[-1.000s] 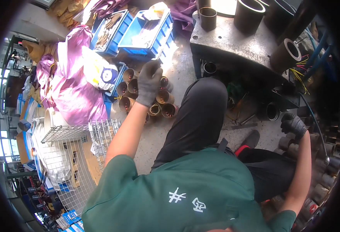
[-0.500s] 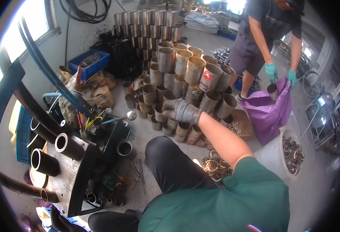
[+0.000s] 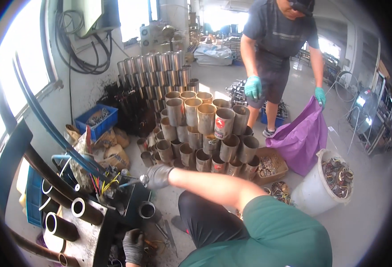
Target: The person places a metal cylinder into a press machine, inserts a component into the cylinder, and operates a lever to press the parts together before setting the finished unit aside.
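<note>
My right hand [image 3: 159, 176], in a grey glove, reaches across to the left with its fingers curled at the round metal knob [image 3: 144, 179] of a lever on the bench-mounted machine. My left hand [image 3: 133, 244], gloved in dark grey, is low beside the machine's metal bench [image 3: 89, 233]; its fingers are dark and partly hidden, so their grip cannot be made out. Thick-walled metal tubes [image 3: 85, 211] stick up from the bench top. Below the knob, an open metal cylinder [image 3: 147, 210] stands near the bench.
Stacked metal cylinders [image 3: 206, 118] rise ahead, with shinier ones [image 3: 153, 66] behind. A blue bin [image 3: 97, 121] stands left. To the right are a cardboard box [image 3: 269, 168], a white bucket [image 3: 312, 189] of wire coils, and a green-gloved co-worker [image 3: 278, 44] holding a purple sack [image 3: 300, 135].
My right hand has moved left from the cylinder stack to the lever knob. My left hand has come up beside the bench. The co-worker's one hand has left the sack, and its cylinder is out of sight.
</note>
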`<act>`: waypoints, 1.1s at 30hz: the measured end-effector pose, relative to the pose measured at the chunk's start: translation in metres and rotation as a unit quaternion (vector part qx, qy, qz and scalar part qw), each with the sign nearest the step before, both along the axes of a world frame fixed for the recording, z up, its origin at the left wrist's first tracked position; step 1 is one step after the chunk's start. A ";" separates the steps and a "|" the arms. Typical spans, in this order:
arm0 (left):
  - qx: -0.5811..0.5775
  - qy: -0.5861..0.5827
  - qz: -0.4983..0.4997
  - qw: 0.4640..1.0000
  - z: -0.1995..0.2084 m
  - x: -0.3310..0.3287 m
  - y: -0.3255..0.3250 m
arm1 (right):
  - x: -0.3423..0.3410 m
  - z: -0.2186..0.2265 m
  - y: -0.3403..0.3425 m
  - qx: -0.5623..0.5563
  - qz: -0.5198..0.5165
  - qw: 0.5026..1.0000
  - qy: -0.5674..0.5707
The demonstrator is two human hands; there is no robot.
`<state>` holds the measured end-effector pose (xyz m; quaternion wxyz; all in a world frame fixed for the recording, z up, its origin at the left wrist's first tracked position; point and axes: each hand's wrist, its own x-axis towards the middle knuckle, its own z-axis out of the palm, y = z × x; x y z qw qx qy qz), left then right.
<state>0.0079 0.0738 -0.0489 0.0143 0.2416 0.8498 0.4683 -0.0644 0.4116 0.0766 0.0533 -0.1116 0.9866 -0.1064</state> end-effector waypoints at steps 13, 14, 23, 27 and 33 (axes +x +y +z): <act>-0.082 -0.177 -0.095 0.976 -0.121 -0.039 -0.018 | -0.074 -0.213 -0.025 0.368 0.233 0.776 0.456; -0.076 -0.184 -0.100 0.975 -0.124 -0.039 -0.017 | -0.073 -0.208 -0.025 0.345 0.250 0.808 0.408; -0.141 -0.179 -0.093 0.969 -0.028 -0.007 0.007 | -0.054 -0.109 -0.066 0.152 0.340 0.888 0.269; -0.163 -0.155 -0.090 0.970 -0.033 -0.013 0.008 | -0.053 -0.094 -0.068 0.150 0.340 0.900 0.228; -0.130 -0.137 -0.085 0.978 -0.071 -0.022 -0.012 | -0.071 -0.127 -0.064 0.227 0.300 0.921 0.098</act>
